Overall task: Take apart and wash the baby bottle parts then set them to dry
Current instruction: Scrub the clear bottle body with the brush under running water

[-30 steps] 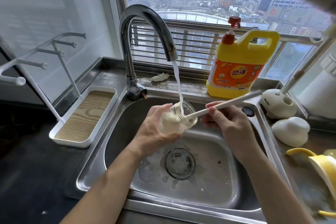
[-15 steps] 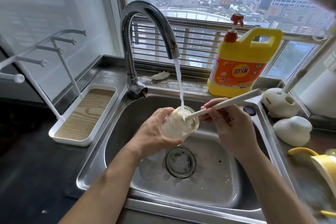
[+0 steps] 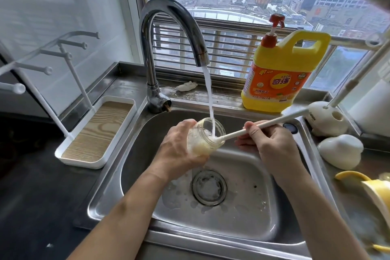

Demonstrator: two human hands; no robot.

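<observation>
The left hand (image 3: 179, 148) wraps its fingers around the clear bottle (image 3: 203, 139) and holds it tilted over the sink (image 3: 105, 196), mouth turned up and to the right under the running water (image 3: 209, 95) from the faucet (image 3: 168, 27). The right hand (image 3: 268, 143) pinches the white brush handle (image 3: 263, 124) between thumb and curled fingers. The handle slants down to the left, and its lower end sits at the bottle's mouth. The brush head itself is hard to make out in the foam. On the ledge behind stands a yellow detergent jug (image 3: 282, 78). A white drying rack (image 3: 97, 133) sits to the left of the basin, and yellow parts (image 3: 377, 196) lie on the counter at the right.
</observation>
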